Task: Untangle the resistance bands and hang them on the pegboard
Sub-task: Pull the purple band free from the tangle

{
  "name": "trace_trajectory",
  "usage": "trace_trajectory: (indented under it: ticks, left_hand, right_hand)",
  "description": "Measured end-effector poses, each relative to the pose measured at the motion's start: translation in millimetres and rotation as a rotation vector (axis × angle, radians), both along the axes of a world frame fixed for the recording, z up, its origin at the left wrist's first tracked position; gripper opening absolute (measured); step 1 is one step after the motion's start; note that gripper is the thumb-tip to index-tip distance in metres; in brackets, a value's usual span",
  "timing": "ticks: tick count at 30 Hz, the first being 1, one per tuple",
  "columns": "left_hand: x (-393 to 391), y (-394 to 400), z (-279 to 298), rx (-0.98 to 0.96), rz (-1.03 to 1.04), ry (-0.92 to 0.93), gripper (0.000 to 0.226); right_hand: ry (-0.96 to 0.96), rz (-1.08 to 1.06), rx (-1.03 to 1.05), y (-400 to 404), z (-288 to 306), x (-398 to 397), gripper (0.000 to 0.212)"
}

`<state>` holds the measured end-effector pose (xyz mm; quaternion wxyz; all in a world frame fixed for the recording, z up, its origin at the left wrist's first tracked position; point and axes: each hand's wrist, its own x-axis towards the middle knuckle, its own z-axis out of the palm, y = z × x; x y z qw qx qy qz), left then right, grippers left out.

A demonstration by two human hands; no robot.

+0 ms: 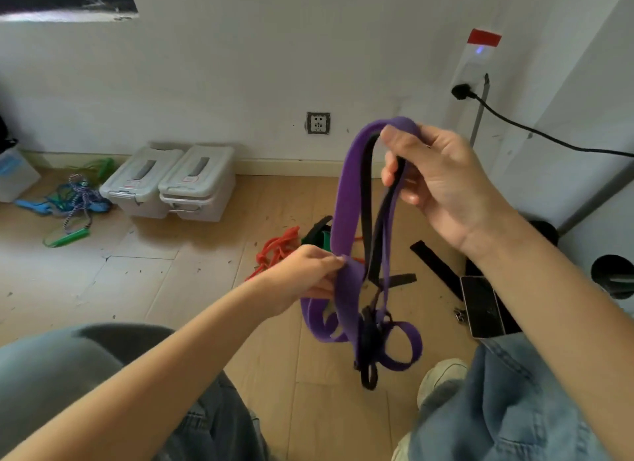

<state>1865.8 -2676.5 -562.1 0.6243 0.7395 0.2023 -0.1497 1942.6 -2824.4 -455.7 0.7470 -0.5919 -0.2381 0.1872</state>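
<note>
A wide purple resistance band (pixel 346 200) hangs in front of me, knotted with a thin black band (pixel 367 200) near its lower loops. My right hand (pixel 435 186) holds the top of both bands up, fingers curled round them. My left hand (pixel 305 275) pinches the purple band lower down, at mid-height. The tangled lower loops dangle above the wooden floor between my knees. On the floor behind lie a red band (pixel 274 251) and a green and black band (pixel 317 236). No pegboard is in view.
Two lidded plastic boxes (pixel 171 182) stand against the wall at left, beside a heap of blue and green ropes (pixel 73 203). A phone (pixel 482 306) and a black strap (pixel 434 265) lie on the floor at right. A black cable (pixel 514 124) runs from a wall plug.
</note>
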Motion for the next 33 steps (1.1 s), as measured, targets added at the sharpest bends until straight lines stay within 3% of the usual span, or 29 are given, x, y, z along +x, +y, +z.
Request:
trace_trajectory:
  ticks: [2, 5, 7, 9, 11, 13, 15, 17, 19, 22, 24, 26, 27, 29, 31, 33]
  left_hand:
    - [3.8, 7.9, 15.1, -0.15, 0.143, -0.035, 0.016]
    - [4.3, 15.7, 45.3, -0.333, 0.226, -0.169, 0.022]
    - [0.1, 18.9, 65.1, -0.42, 0.241, -0.277, 0.024]
    - [-3.0, 22.0, 80.3, -0.514, 0.249, -0.374, 0.026]
    - [-4.1, 23.0, 89.4, -0.617, 0.241, -0.437, 0.027]
    - [-4.1, 21.6, 92.8, -0.662, 0.206, -0.463, 0.026]
    - [-3.2, 21.9, 94.4, -0.689, 0.182, -0.477, 0.024]
    - [-1.8, 28.1, 94.6, -0.706, 0.196, -0.497, 0.02]
    - [-1.5, 37.1, 90.4, -0.582, 0.23, -0.51, 0.018]
    - [-2.8, 42.2, 71.9, -0.167, 0.188, -0.36, 0.027]
    - [-4.7, 37.2, 59.2, 0.077, 0.066, -0.268, 0.051]
    - [-7.9, 25.1, 46.8, 0.097, -0.149, -0.22, 0.066]
    - [-9.5, 15.8, 41.0, 0.051, -0.268, -0.182, 0.062]
    - [-11.9, -3.2, 29.9, 0.061, -0.413, -0.178, 0.031]
    - [-10.5, -11.2, 24.9, 0.118, -0.331, -0.303, 0.013]
    - [-8.2, -4.8, 29.5, 0.055, -0.15, -0.379, 0.009]
  right_hand:
    - [-0.131, -0.039, -0.256, -10.1, -6.4, 9.1, 0.016]
    - [-0.404, 0.017, -0.901, -17.8, -26.1, 19.2, 0.028]
    - [-0.472, 0.167, -1.265, -19.1, -40.9, 20.2, 0.054]
    - [-0.515, 0.3, -1.357, -16.4, -46.4, 17.3, 0.082]
    - [-0.495, 0.415, -1.145, -8.7, -44.6, 8.2, 0.081]
    - [-0.36, 0.504, -0.877, 3.7, -46.4, -4.3, 0.054]
    - [-0.262, 0.443, -0.712, 16.2, -51.6, -16.2, 0.032]
    - [-0.315, 0.286, -0.653, 24.3, -51.2, -17.6, 0.014]
    - [-0.307, 0.125, -0.617, 25.8, -43.9, -12.1, 0.008]
    - [-0.303, -0.111, -0.631, 20.9, -29.2, -1.3, 0.022]
    - [-0.324, -0.136, -0.646, 19.2, -22.7, -1.4, 0.023]
    - [-0.265, -0.069, -0.56, 17.8, -17.7, -7.9, 0.014]
    - [-0.206, -0.021, -0.472, 17.2, -15.4, -11.6, 0.011]
    - [-0.085, 0.028, -0.28, 16.5, -10.7, -14.3, 0.009]
    - [0.011, -0.01, -0.118, 12.0, -5.7, -7.0, 0.01]
    - [0.096, 0.043, -0.013, 2.6, 0.0, 5.4, 0.018]
